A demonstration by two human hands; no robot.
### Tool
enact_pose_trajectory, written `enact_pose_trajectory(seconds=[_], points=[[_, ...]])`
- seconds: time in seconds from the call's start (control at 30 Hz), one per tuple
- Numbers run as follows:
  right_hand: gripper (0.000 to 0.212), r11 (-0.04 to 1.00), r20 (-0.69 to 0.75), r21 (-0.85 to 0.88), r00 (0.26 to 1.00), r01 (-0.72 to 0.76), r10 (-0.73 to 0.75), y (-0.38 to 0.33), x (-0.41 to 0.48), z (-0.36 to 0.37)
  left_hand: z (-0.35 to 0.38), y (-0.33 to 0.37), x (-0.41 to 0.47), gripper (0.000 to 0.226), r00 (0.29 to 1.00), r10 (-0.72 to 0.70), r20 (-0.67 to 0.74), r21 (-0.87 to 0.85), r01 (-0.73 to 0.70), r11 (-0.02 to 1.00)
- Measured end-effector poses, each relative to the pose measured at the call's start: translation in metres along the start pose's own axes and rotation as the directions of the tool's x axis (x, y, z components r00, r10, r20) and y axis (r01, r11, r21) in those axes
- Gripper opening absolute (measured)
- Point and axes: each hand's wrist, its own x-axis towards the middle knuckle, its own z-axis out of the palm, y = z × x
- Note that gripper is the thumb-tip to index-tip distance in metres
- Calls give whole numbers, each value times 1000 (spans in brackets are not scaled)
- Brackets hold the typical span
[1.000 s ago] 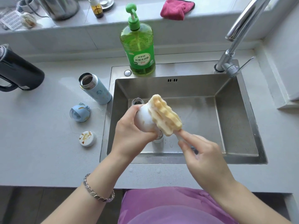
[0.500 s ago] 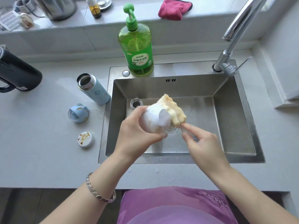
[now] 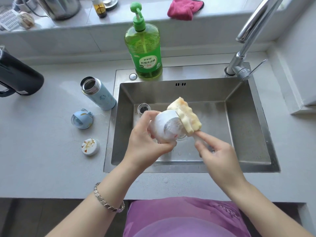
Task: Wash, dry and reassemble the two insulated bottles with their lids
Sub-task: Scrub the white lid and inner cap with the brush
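My left hand [image 3: 145, 142] grips a white insulated bottle [image 3: 166, 126] over the sink, its base turned toward me and its mouth [image 3: 143, 108] pointing away. My right hand [image 3: 217, 154] pinches the lower end of a yellow sponge [image 3: 184, 115] that lies against the bottle's right side. A light blue bottle [image 3: 97, 93] stands open on the counter left of the sink. In front of it lie a blue lid [image 3: 82, 118] and a white lid [image 3: 90, 146] with orange marks.
The steel sink [image 3: 242, 127] has a faucet [image 3: 246, 41] at its back right and a green dish soap bottle [image 3: 144, 47] on its back rim. A black kettle [image 3: 17, 76] stands at far left. A pink cloth [image 3: 184, 7] lies on the windowsill.
The white bottle has tipped so its base now faces me. The sponge slid from over the bottle to its right side.
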Motion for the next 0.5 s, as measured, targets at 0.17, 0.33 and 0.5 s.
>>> enact_pose_trajectory(seconds=[0.17, 0.33, 0.5], points=[[47, 1000, 74, 1, 997, -18, 18, -5, -12, 10, -2, -4, 5, 46, 996, 40, -81, -60, -45, 997], [29, 959, 84, 79, 961, -271, 264, 34, 1, 18, -3, -16, 17, 36, 980, -86, -180, -189, 52, 981], [32, 918, -11, 60, 920, -391, 393, 65, 20, 7, -9, -28, 26, 30, 976, -154, -151, -155, 130, 979]])
